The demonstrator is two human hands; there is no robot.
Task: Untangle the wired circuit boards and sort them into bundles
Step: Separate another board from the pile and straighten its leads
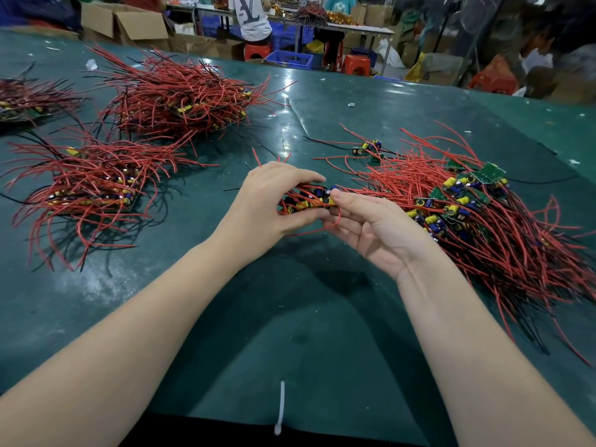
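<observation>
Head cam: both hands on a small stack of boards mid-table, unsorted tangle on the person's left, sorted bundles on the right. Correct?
Sides are swapped. In the head view the unsorted tangle lies on the person's right, and the sorted bundles lie on the left. The rest holds: left hand and right hand both hold the small stack of boards mid-table.

My left hand [269, 201] holds a small bunch of boards [308, 201] with red wires. My right hand [371, 227] pinches its end. A big messy pile [483, 214] lies by the tabletop's [290, 333] right edge.
</observation>
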